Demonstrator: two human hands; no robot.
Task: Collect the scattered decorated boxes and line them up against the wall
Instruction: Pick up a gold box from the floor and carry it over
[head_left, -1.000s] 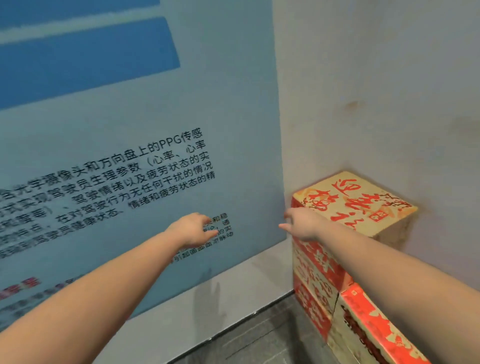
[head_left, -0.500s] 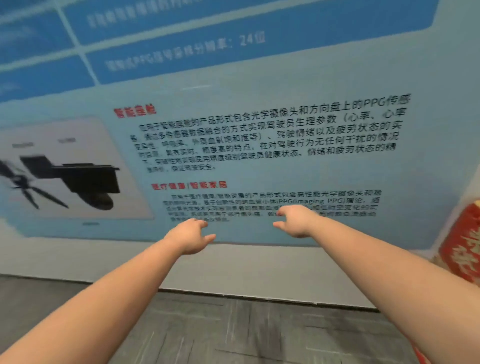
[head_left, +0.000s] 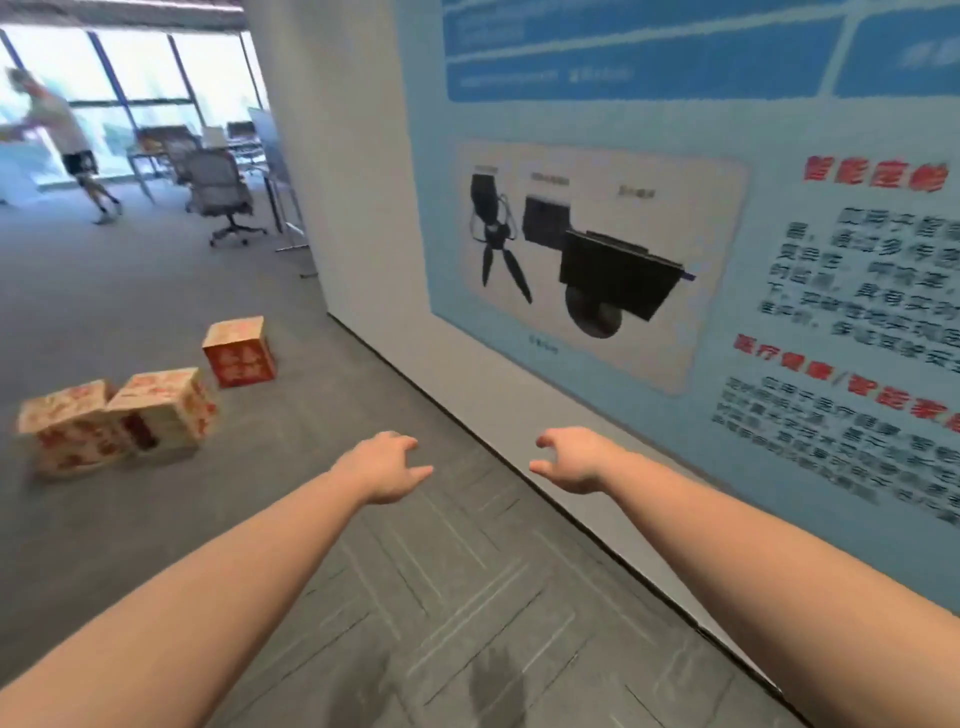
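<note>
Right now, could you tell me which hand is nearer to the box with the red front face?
Left. The left hand hangs open below-right of the red-fronted box; the right hand is farther right, by the wall.

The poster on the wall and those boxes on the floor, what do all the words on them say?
Poster, red headings: Chinese characters, too blurred to read for sure.
Poster, black paragraphs: Chinese text, too blurred to read.
Poster, blue bars at the top and small labels by the pictures: too blurred.
Three boxes on the floor, far box, middle box, left box: red markings, too blurred to read.
No numbers or brands can be made out.
</note>
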